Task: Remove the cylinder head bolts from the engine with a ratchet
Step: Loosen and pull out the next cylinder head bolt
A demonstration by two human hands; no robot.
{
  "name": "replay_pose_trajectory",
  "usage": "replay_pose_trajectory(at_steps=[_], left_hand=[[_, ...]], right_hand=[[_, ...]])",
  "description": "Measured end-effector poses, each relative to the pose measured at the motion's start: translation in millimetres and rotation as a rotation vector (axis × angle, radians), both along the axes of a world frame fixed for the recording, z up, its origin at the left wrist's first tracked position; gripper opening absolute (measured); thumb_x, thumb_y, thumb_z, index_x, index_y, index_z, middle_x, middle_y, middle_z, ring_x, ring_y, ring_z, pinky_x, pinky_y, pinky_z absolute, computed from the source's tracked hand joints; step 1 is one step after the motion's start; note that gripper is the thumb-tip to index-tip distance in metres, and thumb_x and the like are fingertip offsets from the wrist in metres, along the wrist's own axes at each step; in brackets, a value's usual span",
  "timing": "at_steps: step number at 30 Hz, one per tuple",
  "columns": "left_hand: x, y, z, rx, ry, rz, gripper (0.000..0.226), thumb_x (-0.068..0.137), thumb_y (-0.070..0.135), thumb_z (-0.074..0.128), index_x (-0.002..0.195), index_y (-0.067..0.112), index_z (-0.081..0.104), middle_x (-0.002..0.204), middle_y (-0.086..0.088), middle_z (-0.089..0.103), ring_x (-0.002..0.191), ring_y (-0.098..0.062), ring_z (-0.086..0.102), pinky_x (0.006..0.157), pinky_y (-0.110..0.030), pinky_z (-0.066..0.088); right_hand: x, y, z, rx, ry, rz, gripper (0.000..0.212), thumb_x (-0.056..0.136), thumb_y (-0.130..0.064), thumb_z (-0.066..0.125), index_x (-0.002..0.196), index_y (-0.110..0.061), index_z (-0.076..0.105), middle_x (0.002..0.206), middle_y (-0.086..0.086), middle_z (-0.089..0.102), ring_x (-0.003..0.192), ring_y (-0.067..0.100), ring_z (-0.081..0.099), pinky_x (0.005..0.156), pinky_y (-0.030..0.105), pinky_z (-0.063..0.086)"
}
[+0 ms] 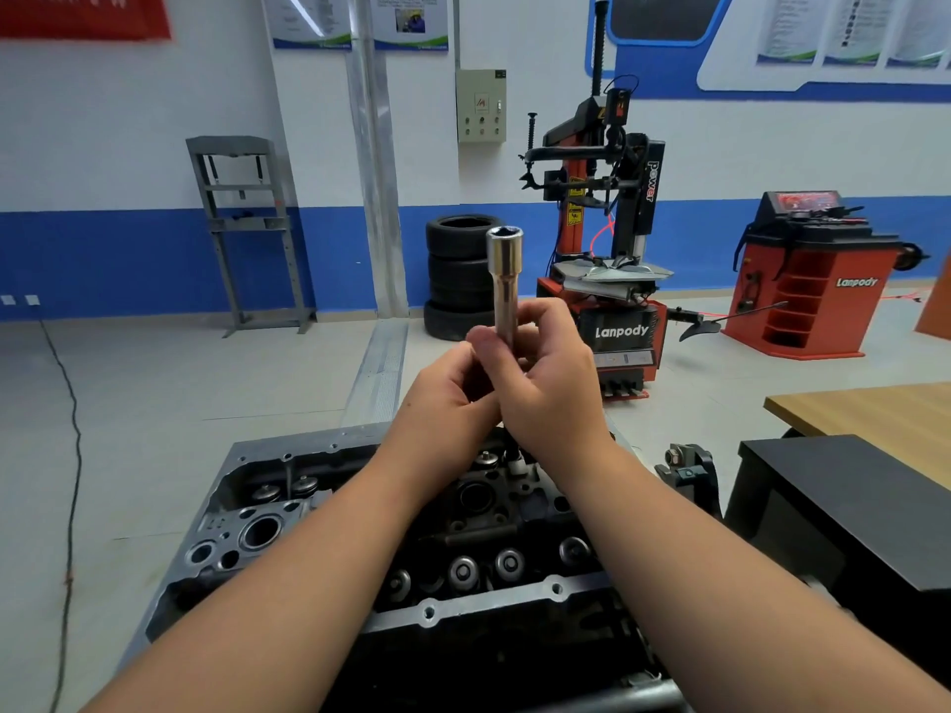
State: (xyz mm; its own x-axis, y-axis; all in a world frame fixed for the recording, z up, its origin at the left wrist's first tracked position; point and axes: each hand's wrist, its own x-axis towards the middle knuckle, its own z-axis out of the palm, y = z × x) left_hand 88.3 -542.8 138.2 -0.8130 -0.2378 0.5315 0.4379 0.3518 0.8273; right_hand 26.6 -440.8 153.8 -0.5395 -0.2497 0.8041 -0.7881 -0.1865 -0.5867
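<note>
Both my hands raised together, forearms converging.

My left hand [447, 388] and right hand [553, 375] press together, fingers curled round the long, shiny chrome deep socket [505, 280], held upright with its open end up.

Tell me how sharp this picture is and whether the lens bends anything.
Head view: socket and both hands, left hand and right hand, are sharp; wall posters are soft; the wide angle bows lines near the edges; lighting is even.
</note>
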Motion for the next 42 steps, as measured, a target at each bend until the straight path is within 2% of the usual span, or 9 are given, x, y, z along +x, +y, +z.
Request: replay_pose_trajectory(at_steps=[3,6,13,20,27,30,34,38,42], left_hand=[[-1.0,-4.4,-2.3,0.036,0.001,0.009,0.018,0.097,0.019,0.072,0.112,0.029,0.073,0.105,0.006,0.079,0.1,-0.01,0.075,0.081,-0.028,0.059],[1.4,-4.1,-3.0,0.067,-0.043,-0.08,0.023,0.104,0.031,0.06,0.123,0.023,0.071,0.112,0.0,0.078,0.109,-0.02,0.073,0.09,-0.035,0.059],[1.7,-2.7,-0.1,-0.017,-0.026,-0.002,0.022,0.097,0.022,0.068,0.11,0.038,0.074,0.102,0.007,0.079,0.096,-0.01,0.075,0.081,-0.029,0.062],[1.8,-1.8,0.2,0.025,-0.02,-0.039,0.015,0.101,0.027,0.065,0.107,0.036,0.075,0.106,0.005,0.079,0.102,-0.011,0.075,0.082,-0.026,0.059],[5.1,1.6,2.2,-0.009,-0.035,-0.013,0.014,0.104,0.027,0.061,0.11,0.029,0.073,0.102,0.003,0.079,0.096,-0.009,0.073,0.083,-0.026,0.059],[0.3,3.0,2.7,0.028,-0.046,0.031,0.018,0.098,0.022,0.07,0.113,0.033,0.07,0.104,0.006,0.079,0.099,-0.013,0.075,0.088,-0.041,0.063],[-1.8,2.2,2.7,0.068,-0.065,0.041,0.015,0.099,0.024,0.07,0.113,0.02,0.069,0.103,-0.002,0.079,0.101,-0.025,0.075,0.093,-0.055,0.058],[3.3,3.1,1.1,0.065,-0.103,-0.024,0.026,0.105,0.034,0.052,0.122,0.022,0.068,0.112,-0.005,0.077,0.109,-0.026,0.072,0.101,-0.054,0.055],[3.8,2.6,2.6,0.008,-0.105,-0.001,0.02,0.106,0.029,0.058,0.12,0.022,0.069,0.108,-0.002,0.077,0.104,-0.024,0.073,0.094,-0.05,0.059]], right_hand=[[-3.3,-1.3,-1.8,0.003,0.008,-0.015,0.016,0.096,-0.031,0.06,0.098,-0.015,0.06,0.081,-0.003,0.07,0.075,0.01,0.067,0.064,0.029,0.054],[-5.7,-0.5,-0.8,0.037,-0.004,0.015,0.022,0.101,-0.03,0.051,0.104,-0.014,0.064,0.089,-0.007,0.072,0.084,0.005,0.068,0.068,0.017,0.051],[-0.8,0.3,1.0,0.087,-0.036,0.081,0.023,0.094,-0.045,0.059,0.106,-0.027,0.053,0.081,-0.008,0.07,0.076,0.005,0.067,0.064,0.015,0.05],[-4.3,-0.2,-2.1,0.052,-0.018,0.054,0.027,0.098,-0.033,0.056,0.096,-0.009,0.068,0.077,-0.003,0.066,0.073,0.009,0.062,0.062,0.012,0.045],[-0.2,0.9,1.0,0.056,-0.018,0.052,0.016,0.097,-0.04,0.055,0.106,-0.027,0.059,0.086,-0.012,0.07,0.081,0.004,0.067,0.069,0.017,0.051],[-1.4,3.0,2.1,-0.015,-0.025,0.017,0.015,0.091,-0.036,0.068,0.096,-0.024,0.06,0.079,-0.016,0.068,0.075,0.004,0.066,0.066,0.017,0.051],[-6.6,2.2,0.5,-0.013,-0.029,0.001,0.012,0.098,-0.031,0.06,0.092,-0.021,0.064,0.082,-0.008,0.072,0.077,0.004,0.068,0.066,0.015,0.051],[-8.4,0.7,-0.7,0.025,-0.028,-0.003,0.029,0.102,-0.034,0.044,0.098,-0.014,0.066,0.087,-0.01,0.072,0.082,0.004,0.069,0.068,0.015,0.051],[-4.2,-0.4,-0.1,0.016,0.006,0.016,0.015,0.1,-0.04,0.048,0.103,-0.029,0.057,0.085,-0.011,0.072,0.082,0.004,0.069,0.07,0.018,0.052]])
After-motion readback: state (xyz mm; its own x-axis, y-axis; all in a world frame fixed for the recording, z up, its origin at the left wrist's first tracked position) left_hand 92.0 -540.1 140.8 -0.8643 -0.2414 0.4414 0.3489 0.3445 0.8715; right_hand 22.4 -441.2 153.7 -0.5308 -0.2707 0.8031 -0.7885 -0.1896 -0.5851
